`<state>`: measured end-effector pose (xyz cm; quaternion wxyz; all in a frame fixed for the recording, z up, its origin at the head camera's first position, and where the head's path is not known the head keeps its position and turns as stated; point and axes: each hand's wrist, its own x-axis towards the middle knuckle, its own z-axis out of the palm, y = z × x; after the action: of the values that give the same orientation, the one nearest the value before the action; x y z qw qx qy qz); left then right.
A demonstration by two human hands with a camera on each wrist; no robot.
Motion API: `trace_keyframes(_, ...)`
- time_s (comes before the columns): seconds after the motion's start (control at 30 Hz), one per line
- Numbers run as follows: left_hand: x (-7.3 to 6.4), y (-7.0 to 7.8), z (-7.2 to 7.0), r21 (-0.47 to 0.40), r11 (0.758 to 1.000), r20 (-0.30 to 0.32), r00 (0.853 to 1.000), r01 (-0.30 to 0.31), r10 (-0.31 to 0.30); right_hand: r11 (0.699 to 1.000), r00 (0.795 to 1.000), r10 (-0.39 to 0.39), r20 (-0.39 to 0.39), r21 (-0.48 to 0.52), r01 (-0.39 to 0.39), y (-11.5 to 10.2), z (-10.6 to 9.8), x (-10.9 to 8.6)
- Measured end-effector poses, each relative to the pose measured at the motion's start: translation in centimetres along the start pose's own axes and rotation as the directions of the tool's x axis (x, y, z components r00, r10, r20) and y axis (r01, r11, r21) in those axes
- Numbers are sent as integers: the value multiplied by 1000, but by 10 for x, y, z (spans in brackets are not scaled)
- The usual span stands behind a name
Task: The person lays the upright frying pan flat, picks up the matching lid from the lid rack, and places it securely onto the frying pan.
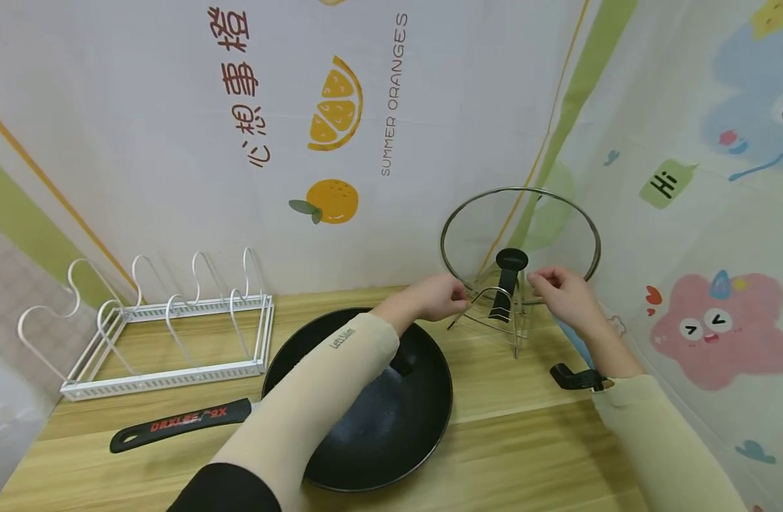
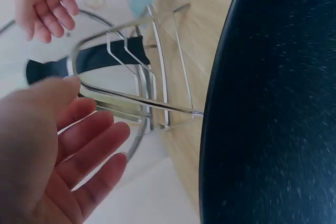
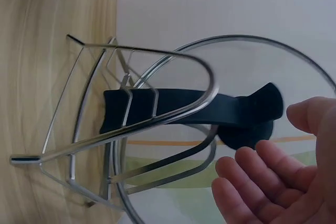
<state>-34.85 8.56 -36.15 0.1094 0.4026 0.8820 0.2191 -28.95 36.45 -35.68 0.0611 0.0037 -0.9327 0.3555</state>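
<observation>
On a wooden table [image 1: 513, 441] against a printed backdrop, a glass lid [image 1: 520, 238] is standing in a wire rack [image 1: 496, 316], both hands hovering beside it, left hand [image 1: 439, 297] and right hand [image 1: 567, 293], fingers relaxed and gripping nothing.

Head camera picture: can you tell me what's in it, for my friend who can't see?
Two hands, the left hand and the right hand, reach toward a glass lid standing upright in a small wire stand on a wooden table. In front lies a black frying pan, and a white rack stands to the left.
</observation>
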Motion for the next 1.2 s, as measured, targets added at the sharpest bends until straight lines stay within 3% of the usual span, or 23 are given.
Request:
trace_keyframes(0.23, 31, -6, 21, 16, 997, -43, 997, 71, -70, 996, 999, 33, 22, 82, -35, 12, 12, 2)
trace_keyframes(0.33, 36, -7, 28, -3, 992, -63, 990, 126, -126, 992, 999, 30, 30, 125, -33, 18, 20, 4)
trace_keyframes(0.7, 50, -5, 46, -21, 990, -144, 980, 137, -138, 966, 998, 44, 41, 251, -53, 23, 35, 16)
trace_keyframes(0.9, 53, -7, 48, -5, 983, -163, 969, 185, -184, 925, 991, 39, 127, 371, -84, 27, 45, 29)
trace_keyframes(1.0, 55, -8, 48, -14, 982, -162, 969, 188, -188, 890, 985, 10, 171, 449, -87, 29, 49, 37)
trace_keyframes(1.2, 56, -8, 48, -28, 979, -162, 966, 200, -202, 778, 953, -88, 289, 618, -116, 35, 58, 47)
